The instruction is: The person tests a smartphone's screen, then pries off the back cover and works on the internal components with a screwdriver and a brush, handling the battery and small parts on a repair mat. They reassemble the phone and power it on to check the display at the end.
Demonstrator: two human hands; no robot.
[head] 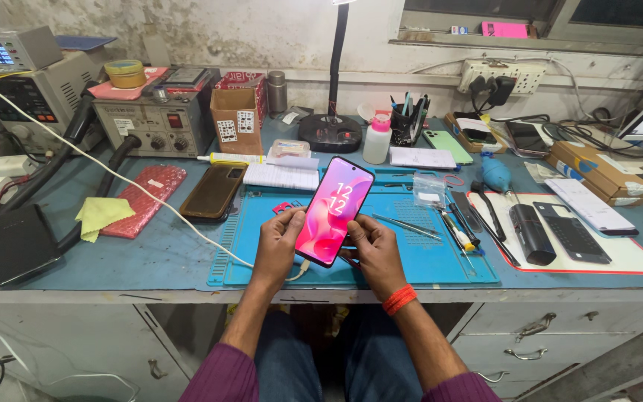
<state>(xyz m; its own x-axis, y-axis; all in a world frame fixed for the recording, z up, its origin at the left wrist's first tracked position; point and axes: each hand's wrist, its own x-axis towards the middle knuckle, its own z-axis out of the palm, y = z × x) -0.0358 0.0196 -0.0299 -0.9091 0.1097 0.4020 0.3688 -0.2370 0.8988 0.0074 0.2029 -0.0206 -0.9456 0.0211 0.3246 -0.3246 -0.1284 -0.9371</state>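
I hold a smartphone upright over the blue work mat, its screen lit in pink and red. My left hand grips its lower left edge and my right hand grips its lower right edge. A white cable runs from the far left across the bench and meets the phone's bottom end. An orange band circles my right wrist.
Tweezers and small tools lie on the mat's right side. A dark phone, a red bubble pouch and a yellow cloth lie left. Soldering station, cardboard box, lamp base, white bottle stand behind.
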